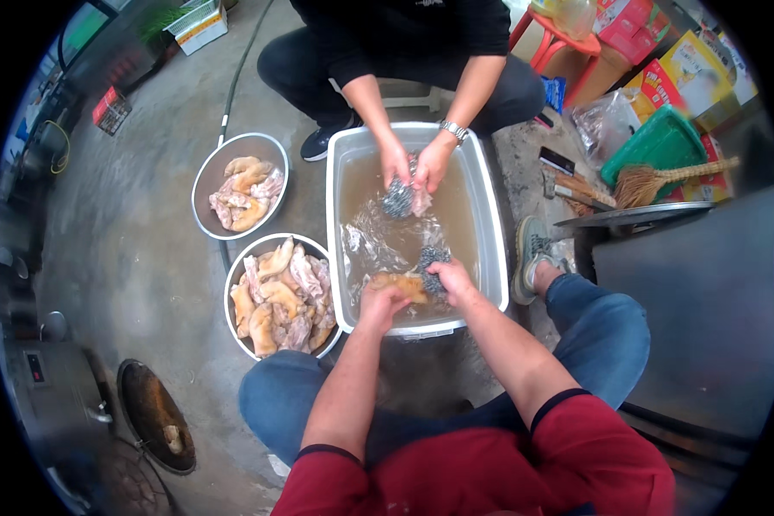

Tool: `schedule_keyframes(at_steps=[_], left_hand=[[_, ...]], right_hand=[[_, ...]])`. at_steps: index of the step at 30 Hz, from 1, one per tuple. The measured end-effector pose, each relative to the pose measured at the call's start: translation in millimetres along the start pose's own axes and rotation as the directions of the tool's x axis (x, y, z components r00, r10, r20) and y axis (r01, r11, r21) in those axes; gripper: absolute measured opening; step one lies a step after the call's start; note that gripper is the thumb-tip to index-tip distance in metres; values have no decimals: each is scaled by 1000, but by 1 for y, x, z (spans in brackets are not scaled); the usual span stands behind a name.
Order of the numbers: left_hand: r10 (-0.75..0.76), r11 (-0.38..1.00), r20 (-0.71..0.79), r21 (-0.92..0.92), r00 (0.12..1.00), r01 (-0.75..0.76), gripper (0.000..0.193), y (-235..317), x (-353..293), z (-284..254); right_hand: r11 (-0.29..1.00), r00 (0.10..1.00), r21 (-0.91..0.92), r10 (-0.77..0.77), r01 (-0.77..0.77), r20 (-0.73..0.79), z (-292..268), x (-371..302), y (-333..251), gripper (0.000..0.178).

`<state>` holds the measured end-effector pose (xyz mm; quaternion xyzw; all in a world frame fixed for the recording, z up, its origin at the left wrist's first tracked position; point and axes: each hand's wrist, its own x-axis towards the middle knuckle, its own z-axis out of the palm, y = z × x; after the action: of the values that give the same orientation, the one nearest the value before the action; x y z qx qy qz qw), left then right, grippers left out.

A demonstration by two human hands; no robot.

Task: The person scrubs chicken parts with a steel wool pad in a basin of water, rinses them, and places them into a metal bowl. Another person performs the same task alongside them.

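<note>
Over the near end of a white plastic tub (493, 249) of murky water, my left hand (383, 306) grips a yellowish pig's trotter (402, 285). My right hand (452, 281) is closed on a grey steel wool scourer (433, 261), which lies against the trotter's right end. Across the tub, a co-worker's two hands (434, 165) hold another grey scourer (397, 199) and a pinkish piece of meat (421, 199). Their lower parts reach close to the water.
Left of the tub stand two metal bowls of trotters, a near one (230, 316) and a far one (197, 190). A hose (235, 90) runs along the concrete floor. To the right are a phone (557, 160), a straw brush (641, 185), a green basin (662, 142) and a red stool (568, 39).
</note>
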<state>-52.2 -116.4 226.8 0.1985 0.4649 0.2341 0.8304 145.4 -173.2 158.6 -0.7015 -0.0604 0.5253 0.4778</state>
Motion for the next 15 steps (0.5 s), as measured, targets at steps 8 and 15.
schedule_keyframes(at_steps=[8,15], left_hand=[[1,980,-281,190,960,54,40,-11,35,-17],[-173,946,-324,209,930,248,43,-15,49,-26]], right_hand=[[171,995,-982,-46,-75,-84,-16,3,3,47],[992,978,-29,126,-123,167,9,14,12,55]])
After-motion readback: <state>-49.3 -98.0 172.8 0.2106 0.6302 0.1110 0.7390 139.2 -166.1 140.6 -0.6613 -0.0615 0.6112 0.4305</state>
